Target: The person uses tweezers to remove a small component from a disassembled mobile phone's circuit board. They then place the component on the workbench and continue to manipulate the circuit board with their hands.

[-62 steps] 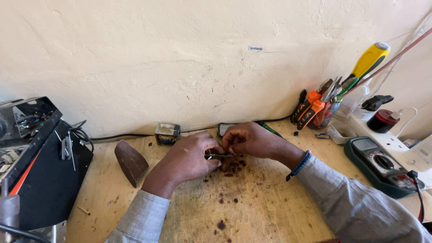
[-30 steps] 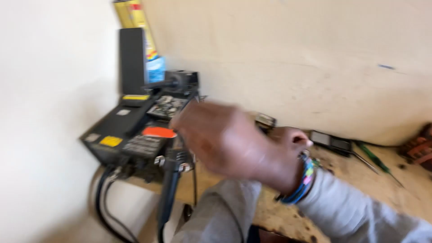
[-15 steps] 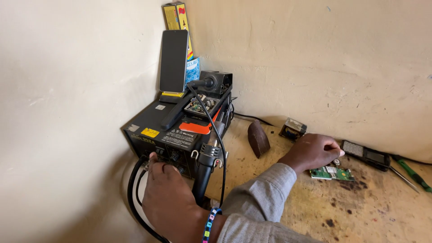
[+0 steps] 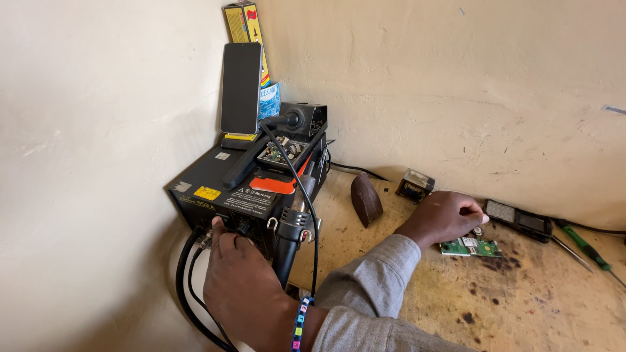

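2 fingers of right hand (image 4: 244, 283) on station knob (image 4: 242, 227).

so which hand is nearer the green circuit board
Left. The left hand rests just above the green circuit board, at its edge. The right hand, with the beaded bracelet, is away at the black station's front.

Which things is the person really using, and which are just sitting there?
In use: black rework station, touched by the right hand; green circuit board, beside the left hand.
Lying about: phone propped upright, brown wedge, dark handset, green screwdriver.
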